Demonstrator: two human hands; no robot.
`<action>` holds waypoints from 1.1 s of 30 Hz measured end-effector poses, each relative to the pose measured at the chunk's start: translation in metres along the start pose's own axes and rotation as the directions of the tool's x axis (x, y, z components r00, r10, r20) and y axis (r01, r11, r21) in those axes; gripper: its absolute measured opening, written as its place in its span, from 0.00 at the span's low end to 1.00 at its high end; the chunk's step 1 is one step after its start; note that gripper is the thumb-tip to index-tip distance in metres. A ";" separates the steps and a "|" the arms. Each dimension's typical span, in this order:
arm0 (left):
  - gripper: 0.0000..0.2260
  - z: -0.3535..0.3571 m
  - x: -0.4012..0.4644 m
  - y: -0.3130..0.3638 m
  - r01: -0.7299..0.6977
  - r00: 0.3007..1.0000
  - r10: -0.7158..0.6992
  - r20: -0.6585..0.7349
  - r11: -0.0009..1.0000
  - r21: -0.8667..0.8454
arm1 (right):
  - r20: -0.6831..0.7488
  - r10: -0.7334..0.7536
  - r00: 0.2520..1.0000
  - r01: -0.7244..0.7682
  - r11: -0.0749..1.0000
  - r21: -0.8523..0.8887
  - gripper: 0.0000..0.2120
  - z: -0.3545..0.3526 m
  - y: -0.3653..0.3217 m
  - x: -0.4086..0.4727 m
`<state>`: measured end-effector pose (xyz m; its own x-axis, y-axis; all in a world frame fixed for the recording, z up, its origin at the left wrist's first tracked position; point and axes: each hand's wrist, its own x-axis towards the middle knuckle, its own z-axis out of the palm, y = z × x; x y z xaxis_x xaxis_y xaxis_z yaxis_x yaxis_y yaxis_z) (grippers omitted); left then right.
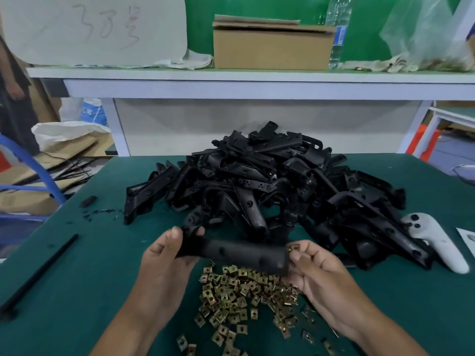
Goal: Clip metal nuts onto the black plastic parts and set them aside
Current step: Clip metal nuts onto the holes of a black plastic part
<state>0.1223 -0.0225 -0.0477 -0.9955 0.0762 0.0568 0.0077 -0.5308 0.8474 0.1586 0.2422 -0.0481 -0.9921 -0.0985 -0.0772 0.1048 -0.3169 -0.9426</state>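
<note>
A black plastic part [232, 254] is held level above the green table [77, 291], stretched between both hands. The left hand [167, 255] grips its left end, thumb on the near side and fingers curled over the top edge. The right hand [318, 265] holds the right end, thumb pressed against the part's face, while its fingertips [304, 249] pinch a brass-coloured metal nut [293, 248] right at the part's upper right corner; whether the nut is already seated on the edge cannot be told.

Directly below the part lies a loose heap of metal nuts [246, 291], spreading toward the near edge. Behind the hands rises a large pile of black plastic parts [270, 186]. A white controller [437, 245] rests against that pile's right side, and a thin black rod [41, 271] lies at the left of the table.
</note>
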 end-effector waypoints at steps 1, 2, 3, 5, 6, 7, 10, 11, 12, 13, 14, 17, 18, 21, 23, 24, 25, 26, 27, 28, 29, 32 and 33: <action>0.21 0.000 -0.001 -0.001 0.035 0.999 -0.034 0.012 0.999 -0.030 | -0.008 0.010 1.000 -0.009 0.997 0.083 0.13 0.000 -0.002 0.000; 0.20 0.002 -0.002 -0.004 0.070 0.997 -0.070 0.017 0.997 -0.028 | -0.017 0.026 1.000 -0.023 0.989 0.144 0.11 0.001 -0.005 0.000; 0.20 0.005 -0.004 -0.007 0.108 0.994 -0.108 0.015 0.994 0.006 | -0.028 0.044 0.999 -0.038 0.980 0.194 0.08 0.002 -0.006 0.000; 0.22 0.013 -0.007 -0.015 0.192 0.981 -0.192 -0.002 0.976 0.104 | -0.045 0.091 0.995 -0.074 0.956 0.283 0.05 0.002 -0.008 0.002; 0.22 0.018 -0.010 -0.018 0.236 0.971 -0.237 -0.004 0.962 0.140 | -0.048 0.115 0.992 -0.094 0.943 0.318 0.06 0.003 -0.009 0.003; 0.20 0.023 -0.013 -0.020 0.271 0.961 -0.276 0.010 0.948 0.170 | -0.047 0.137 0.989 -0.113 0.931 0.346 0.08 0.003 -0.008 0.003; 0.18 0.037 -0.020 -0.026 0.301 0.943 -0.326 0.070 0.922 0.242 | -0.047 0.180 0.983 -0.149 0.912 0.381 0.11 0.002 -0.008 0.004; 0.18 0.040 -0.023 -0.028 0.297 0.942 -0.325 0.079 0.921 0.252 | -0.051 0.189 0.981 -0.155 0.910 0.385 0.11 0.002 -0.008 0.004; 0.19 0.043 -0.025 -0.030 0.288 0.944 -0.318 0.091 0.925 0.248 | -0.054 0.193 0.980 -0.158 0.910 0.383 0.10 0.002 -0.008 0.003; 0.18 0.044 -0.028 -0.033 0.280 0.946 -0.309 0.099 0.931 0.232 | -0.055 0.194 0.979 -0.159 0.913 0.375 0.09 0.001 -0.007 0.003; 0.17 0.046 -0.030 -0.034 0.281 0.946 -0.307 0.101 0.936 0.212 | -0.054 0.192 0.980 -0.159 0.917 0.366 0.09 0.001 -0.007 0.003; 0.13 0.048 -0.032 -0.033 0.308 0.935 -0.329 0.136 0.939 0.156 | -0.036 0.186 0.982 -0.163 0.925 0.344 0.07 0.001 -0.007 0.003; 0.13 0.048 -0.032 -0.032 0.312 0.932 -0.334 0.141 0.937 0.159 | -0.032 0.188 0.982 -0.167 0.927 0.337 0.07 0.001 -0.007 0.003; 0.12 0.049 -0.032 -0.032 0.267 0.948 -0.299 0.109 0.933 0.243 | -0.025 0.198 0.980 -0.177 0.919 0.353 0.07 0.000 -0.007 0.003; 0.14 0.050 -0.032 -0.031 0.224 0.957 -0.266 0.119 0.934 0.279 | -0.030 0.196 0.980 -0.174 0.921 0.348 0.07 0.000 -0.007 0.003; 0.15 0.049 -0.033 -0.030 0.232 0.951 -0.276 0.142 0.936 0.264 | -0.027 0.191 0.981 -0.171 0.926 0.336 0.08 -0.001 -0.006 0.003; 0.16 0.048 -0.033 -0.029 0.252 0.938 -0.299 0.175 0.935 0.248 | -0.020 0.185 0.983 -0.169 0.933 0.318 0.08 -0.002 -0.006 0.003; 0.15 0.047 -0.034 -0.028 0.268 0.923 -0.321 0.215 0.933 0.240 | -0.014 0.179 0.984 -0.167 0.942 0.290 0.09 -0.002 -0.006 0.003; 0.14 0.046 -0.034 -0.027 0.275 0.909 -0.332 0.253 0.932 0.235 | -0.011 0.171 0.985 -0.162 0.954 0.250 0.10 -0.003 -0.006 0.003; 0.13 0.044 -0.033 -0.027 0.273 0.900 -0.332 0.284 0.934 0.229 | -0.011 0.160 0.987 -0.155 0.967 0.201 0.11 -0.003 -0.006 0.002; 0.13 0.043 -0.033 -0.029 0.260 0.895 -0.323 0.308 0.938 0.227 | -0.013 0.148 0.989 -0.145 0.979 0.147 0.12 -0.003 -0.007 0.001; 0.15 0.042 -0.033 -0.032 0.228 0.880 -0.310 0.360 0.941 0.252 | 0.006 0.115 0.993 -0.115 0.993 -0.039 0.10 0.001 -0.009 -0.003; 0.14 0.042 -0.033 -0.033 0.213 0.878 -0.302 0.372 0.941 0.261 | 0.027 0.112 0.993 -0.109 0.991 -0.083 0.09 0.002 -0.010 -0.005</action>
<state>0.1588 0.0279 -0.0549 -0.8409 0.5412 -0.0099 -0.1804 -0.2629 0.9478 0.1623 0.2434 -0.0379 -0.9721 -0.1582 -0.1732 0.2062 -0.2247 -0.9524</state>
